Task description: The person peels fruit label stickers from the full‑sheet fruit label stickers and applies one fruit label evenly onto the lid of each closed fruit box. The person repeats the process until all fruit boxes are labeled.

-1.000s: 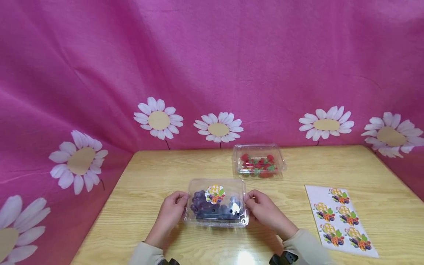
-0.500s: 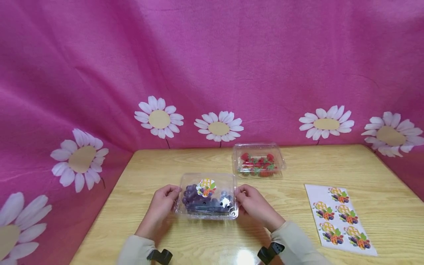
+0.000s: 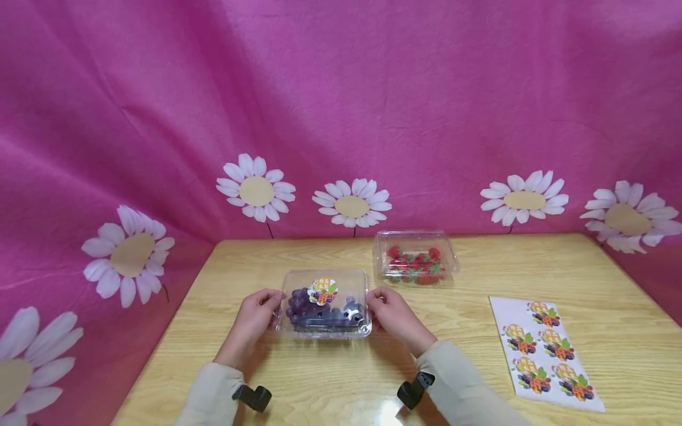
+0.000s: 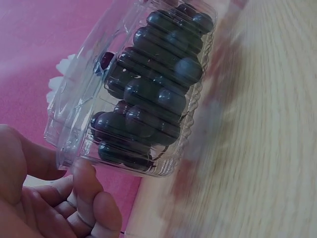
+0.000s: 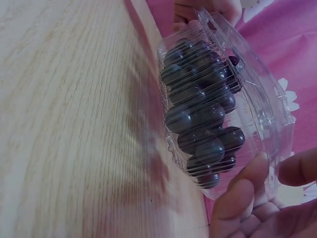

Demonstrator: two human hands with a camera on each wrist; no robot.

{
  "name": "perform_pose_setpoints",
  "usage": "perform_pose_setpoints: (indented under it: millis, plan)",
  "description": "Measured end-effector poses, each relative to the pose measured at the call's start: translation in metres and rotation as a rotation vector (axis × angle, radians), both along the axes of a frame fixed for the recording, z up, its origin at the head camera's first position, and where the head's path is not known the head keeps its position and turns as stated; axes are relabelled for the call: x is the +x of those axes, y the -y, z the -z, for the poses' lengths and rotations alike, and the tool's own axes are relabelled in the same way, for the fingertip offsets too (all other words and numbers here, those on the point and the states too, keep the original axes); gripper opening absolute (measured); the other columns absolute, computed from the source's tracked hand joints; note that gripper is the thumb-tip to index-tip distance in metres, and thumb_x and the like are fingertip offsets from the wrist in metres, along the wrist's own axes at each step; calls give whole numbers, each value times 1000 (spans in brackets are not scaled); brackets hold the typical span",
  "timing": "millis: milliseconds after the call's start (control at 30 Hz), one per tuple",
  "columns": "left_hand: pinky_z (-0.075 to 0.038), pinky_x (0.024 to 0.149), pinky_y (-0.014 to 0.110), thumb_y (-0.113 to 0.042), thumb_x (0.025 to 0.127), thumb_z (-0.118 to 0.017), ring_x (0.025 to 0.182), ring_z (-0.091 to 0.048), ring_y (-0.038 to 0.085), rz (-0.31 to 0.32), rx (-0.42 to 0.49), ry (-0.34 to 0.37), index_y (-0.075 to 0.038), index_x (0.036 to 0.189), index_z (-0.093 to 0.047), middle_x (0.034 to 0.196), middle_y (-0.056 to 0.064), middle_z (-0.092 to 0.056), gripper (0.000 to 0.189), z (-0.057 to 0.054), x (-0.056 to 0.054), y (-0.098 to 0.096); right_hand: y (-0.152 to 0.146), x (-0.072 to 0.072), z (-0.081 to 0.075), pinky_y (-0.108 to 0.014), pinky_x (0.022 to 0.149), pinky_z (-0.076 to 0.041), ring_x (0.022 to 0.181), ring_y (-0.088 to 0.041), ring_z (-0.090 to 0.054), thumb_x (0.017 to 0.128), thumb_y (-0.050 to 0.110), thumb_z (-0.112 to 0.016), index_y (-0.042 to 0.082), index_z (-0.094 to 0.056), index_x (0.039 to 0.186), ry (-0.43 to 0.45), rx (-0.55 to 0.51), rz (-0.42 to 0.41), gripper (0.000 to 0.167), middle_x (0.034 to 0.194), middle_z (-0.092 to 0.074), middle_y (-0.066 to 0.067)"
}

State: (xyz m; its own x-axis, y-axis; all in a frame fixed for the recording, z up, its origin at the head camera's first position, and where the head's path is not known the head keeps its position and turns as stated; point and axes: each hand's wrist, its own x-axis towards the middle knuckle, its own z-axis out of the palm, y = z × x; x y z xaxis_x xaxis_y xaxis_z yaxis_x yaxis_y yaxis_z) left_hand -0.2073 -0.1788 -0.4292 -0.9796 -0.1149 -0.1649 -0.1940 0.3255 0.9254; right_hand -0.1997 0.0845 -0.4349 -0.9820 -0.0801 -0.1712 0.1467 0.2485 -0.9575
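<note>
A clear plastic clamshell box [image 3: 341, 281] of dark purple grapes [image 4: 143, 91] hangs between both hands, over the table. On its closed lid sits a round fruit sticker [image 3: 322, 291]. My left hand [image 3: 258, 310] pinches the rim at the box's left end between thumb and fingers. At the opposite end, my right hand [image 3: 389, 310] pinches the rim in the same way. Both wrist views show the ribbed side of the box, with the grapes [image 5: 203, 109] piled inside and the wooden surface below it.
Behind and to the right stands another clear box [image 3: 453, 260] with strawberries [image 3: 418, 263]. A white sheet of several fruit stickers [image 3: 546, 355] lies on the right of the wooden table [image 3: 469, 390]. A pink curtain with daisies [image 3: 437, 118] rises behind the table.
Both hands have carried the grape box left and farther from the body. The strawberry box and the sticker sheet have stayed in place.
</note>
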Motion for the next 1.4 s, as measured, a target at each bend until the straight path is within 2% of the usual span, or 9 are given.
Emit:
perform_pose_setpoints:
  millis: [200,633,800,1100,1400]
  plan:
    - [-41,59,25,-13,103,-46,67,-47,10,-15,-4,3,4,118,-63,79,-1,-53,28,0,-8,2,5,-10,3,-26,55,-45,56,-12,-48,101,15,-46,-3,-55,104,18,-4,13,20,70,-50,-1]
    - [-41,59,22,-12,104,-44,66,-48,8,-53,64,12,6,122,-62,79,-2,-54,31,2,-26,12,22,-27,3,-29,58,-52,61,-13,-52,102,17,-46,-5,-55,115,41,-75,47,27,78,-52,-4]
    - [-40,57,20,-11,104,-44,63,-47,7,-60,87,20,7,123,-61,77,-2,-53,31,4,-31,15,27,-32,7,-25,55,-48,61,-12,-52,101,16,-47,-6,-55,116,45,-92,60,28,78,-52,-3]
    - [-40,59,20,-11,104,-44,65,-49,7,-79,111,34,5,129,-59,83,-1,-54,34,4,-35,21,33,-42,7,-28,62,-48,69,-13,-52,101,16,-48,-4,-57,122,65,-88,66,30,86,-55,-5]
    - [-37,55,17,-8,104,-42,61,-48,3,-90,164,23,6,134,-56,82,-2,-54,36,0,-49,23,38,-52,8,-27,63,-47,66,-12,-51,94,6,-47,-6,-56,126,59,-144,93,35,83,-55,-4]
